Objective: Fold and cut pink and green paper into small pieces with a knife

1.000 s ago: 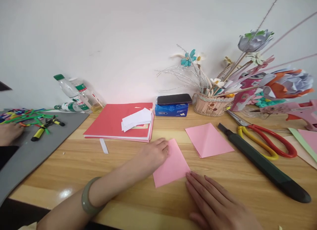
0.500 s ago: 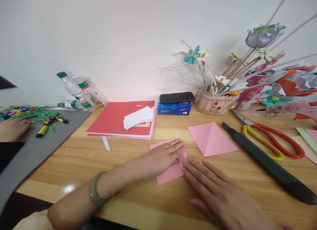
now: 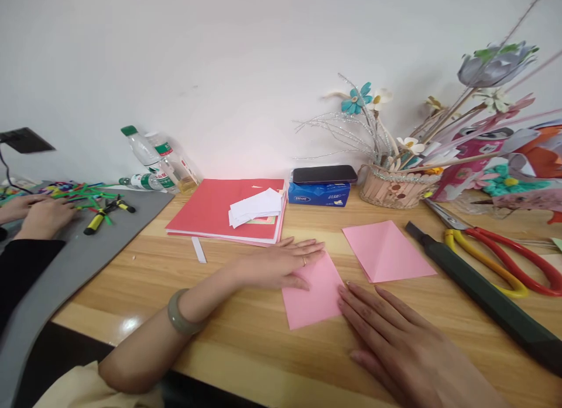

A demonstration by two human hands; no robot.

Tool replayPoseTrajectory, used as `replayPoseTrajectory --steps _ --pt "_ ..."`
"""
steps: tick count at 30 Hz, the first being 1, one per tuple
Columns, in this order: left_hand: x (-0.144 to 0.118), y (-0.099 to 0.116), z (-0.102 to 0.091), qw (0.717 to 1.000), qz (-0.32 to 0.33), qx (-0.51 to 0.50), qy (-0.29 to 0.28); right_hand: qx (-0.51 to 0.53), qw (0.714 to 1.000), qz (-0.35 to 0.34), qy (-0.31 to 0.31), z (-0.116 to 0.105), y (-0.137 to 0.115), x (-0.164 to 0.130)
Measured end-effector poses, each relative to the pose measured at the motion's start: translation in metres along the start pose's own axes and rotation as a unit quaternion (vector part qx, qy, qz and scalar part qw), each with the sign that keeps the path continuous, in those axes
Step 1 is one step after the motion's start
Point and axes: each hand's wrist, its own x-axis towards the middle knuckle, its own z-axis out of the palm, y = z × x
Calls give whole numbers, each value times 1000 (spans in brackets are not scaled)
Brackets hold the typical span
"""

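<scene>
While the left hand (image 3: 281, 264) has slid flat along the pink paper (image 3: 314, 294), fingers together, the right hand (image 3: 395, 338) seemingly steadies its edge, fingers spread.

A single head-worn view looks forward and down across the worktop (image 3: 246, 314) from its near edge toward the wall (image 3: 219, 62) along the far edge, close above both hands.
</scene>
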Motion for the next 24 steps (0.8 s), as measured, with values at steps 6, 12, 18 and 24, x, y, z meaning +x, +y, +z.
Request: replayPoseTrajectory --steps 6,12,18,24 --pt "-2 -4 -4 999 5 -38 29 37 997 49 45 -13 -2 25" --pt "-1 -5 -1 991 -6 -79 110 62 998 20 25 9 -11 50" --pt "-2 -11 -11 978 -46 -189 79 57 998 -6 -32 17 -8 45" --pt "-2 -18 -11 967 -45 -235 84 67 997 -10 -29 14 -7 46"
